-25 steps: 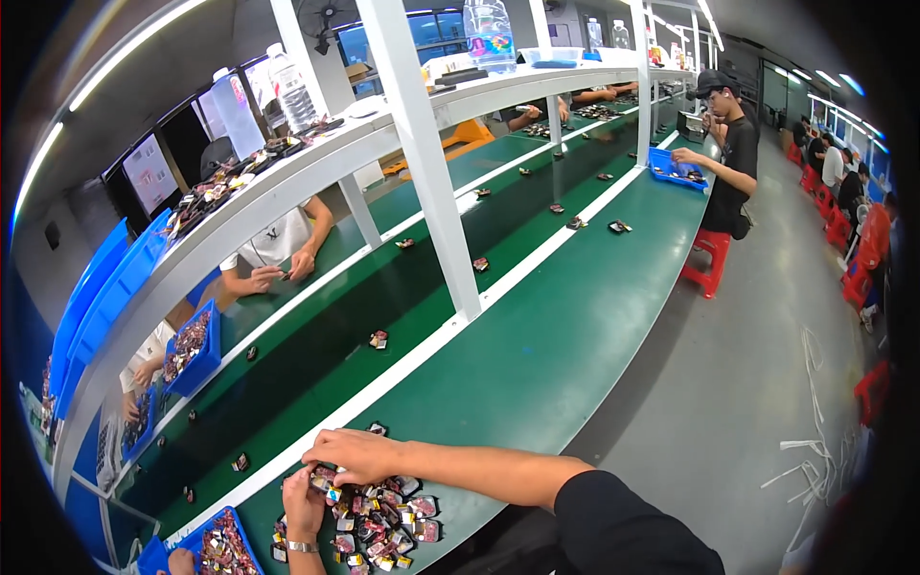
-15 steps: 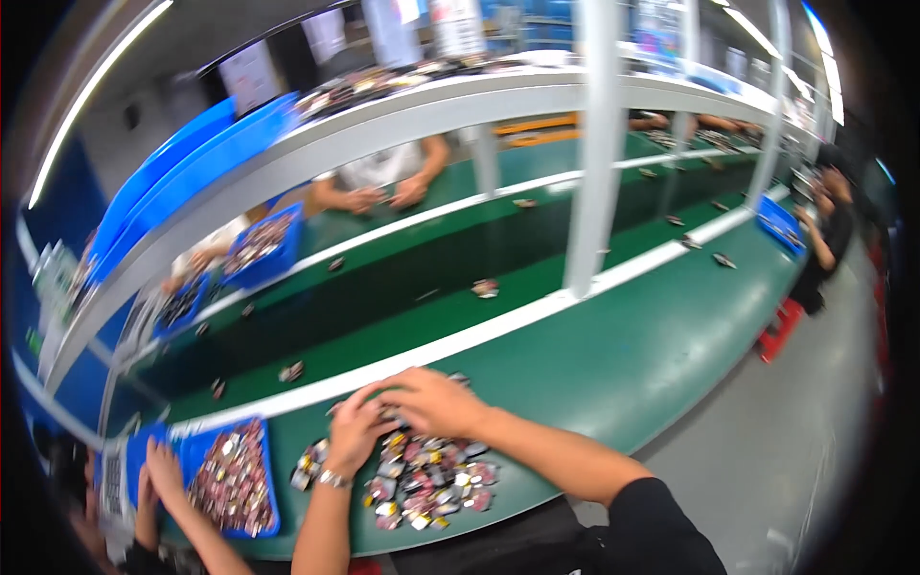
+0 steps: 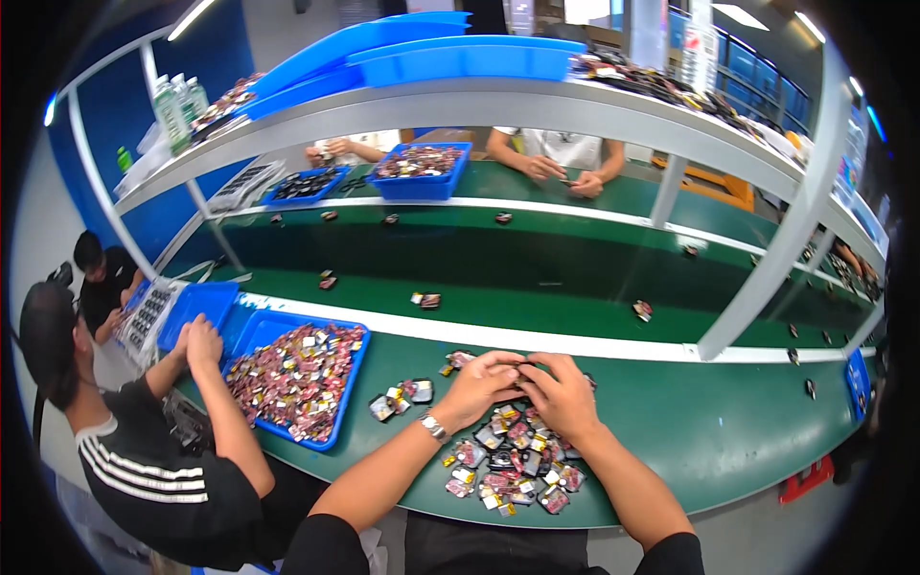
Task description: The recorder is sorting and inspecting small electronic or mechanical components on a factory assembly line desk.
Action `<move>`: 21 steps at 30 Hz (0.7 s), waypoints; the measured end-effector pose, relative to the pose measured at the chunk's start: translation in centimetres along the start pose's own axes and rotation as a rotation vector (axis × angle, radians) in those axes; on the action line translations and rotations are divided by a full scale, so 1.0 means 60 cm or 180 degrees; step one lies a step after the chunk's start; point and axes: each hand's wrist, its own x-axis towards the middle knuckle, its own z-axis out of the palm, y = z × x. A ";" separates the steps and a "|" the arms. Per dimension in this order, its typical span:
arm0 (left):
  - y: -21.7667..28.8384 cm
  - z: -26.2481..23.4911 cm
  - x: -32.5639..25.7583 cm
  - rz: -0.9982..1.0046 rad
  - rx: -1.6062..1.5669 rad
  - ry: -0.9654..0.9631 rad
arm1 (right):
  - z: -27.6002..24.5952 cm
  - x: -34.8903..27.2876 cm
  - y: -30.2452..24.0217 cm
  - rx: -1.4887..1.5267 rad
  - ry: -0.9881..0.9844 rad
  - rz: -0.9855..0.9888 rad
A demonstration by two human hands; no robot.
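Observation:
Both hands meet over a pile of small electronic parts (image 3: 517,455), which have black casings, pinkish boards and yellow and silver patches. My left hand (image 3: 476,388), with a metal-banded watch on its wrist, is closed with its fingertips against those of the right. My right hand (image 3: 565,398) is closed too, its thumb and fingers bent inward. Between the fingertips shows a bit of a dark small electronic part, mostly hidden by the fingers. A few more loose parts (image 3: 401,398) lie on the green table left of my left wrist.
A blue tray (image 3: 356,383) full of pinkish parts stands at my left, beside a co-worker (image 3: 163,460) whose hands are over another blue tray (image 3: 206,305). Ahead, spaced parts lie on a green conveyor belt (image 3: 517,311) behind a white rail (image 3: 537,342). A shelf post (image 3: 767,278) rises at right.
My view has swung left, bringing the co-worker and the blue tray further into the picture. My hands stay together over the pile, fingers still working close to each other.

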 end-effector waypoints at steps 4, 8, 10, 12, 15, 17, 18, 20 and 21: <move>-0.015 -0.003 0.002 0.0048 -0.0085 -0.0098 | 0.005 -0.003 -0.006 -0.0220 -0.0034 -0.0019; -0.017 0.019 0.016 0.0014 -0.0180 -0.0267 | -0.011 -0.005 0.002 -0.0460 0.0100 -0.0190; -0.009 0.018 0.009 0.0042 -0.0203 -0.0298 | -0.010 -0.001 0.000 -0.0447 0.0112 -0.0288; -0.005 0.011 0.003 0.0048 -0.0155 -0.0283 | -0.003 0.004 -0.007 -0.0370 0.0091 -0.0316; -0.008 0.008 0.001 0.0040 -0.0136 -0.0271 | 0.003 0.006 -0.008 -0.0328 0.0092 -0.0267; -0.010 0.007 0.005 0.0023 -0.0111 -0.0273 | 0.005 0.001 -0.001 -0.0498 0.0039 -0.0285; -0.008 0.008 0.006 0.0003 -0.0107 -0.0277 | 0.005 0.003 0.000 -0.0488 0.0067 -0.0310; -0.006 0.010 0.006 -0.0007 -0.0168 -0.0316 | 0.000 0.005 0.002 -0.0408 0.0058 -0.0312; -0.005 0.009 0.005 -0.0008 -0.0160 -0.0290 | -0.004 0.007 0.002 -0.0331 0.0074 -0.0329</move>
